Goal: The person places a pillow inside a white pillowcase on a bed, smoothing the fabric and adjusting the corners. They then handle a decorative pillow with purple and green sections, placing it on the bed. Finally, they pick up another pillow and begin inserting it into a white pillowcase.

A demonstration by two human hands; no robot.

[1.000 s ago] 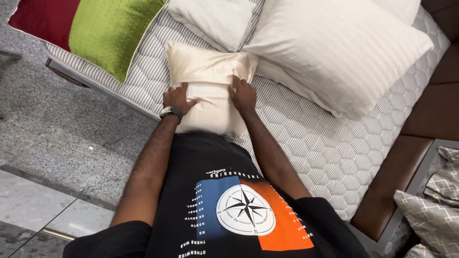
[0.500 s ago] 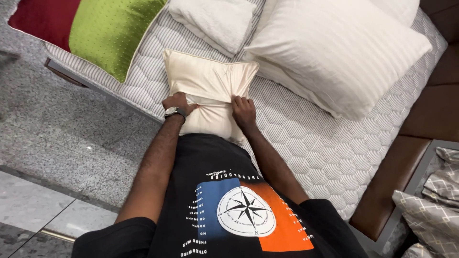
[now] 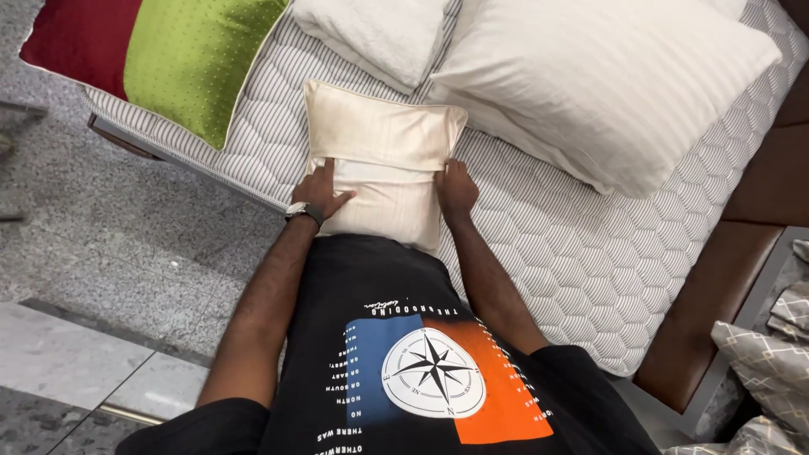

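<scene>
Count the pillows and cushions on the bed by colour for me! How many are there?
Red cushion: 1
Green cushion: 1
White pillows: 2, a small one and a big one
Cream pillow, gripped by the left hand and right hand: 1
Total: 5

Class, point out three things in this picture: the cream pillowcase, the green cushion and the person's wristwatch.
cream pillowcase [image 3: 383, 131]: head view, middle of its satin face.
green cushion [image 3: 198, 59]: head view, centre of its dotted cover.
wristwatch [image 3: 303, 211]: head view, band on the left wrist.
</scene>
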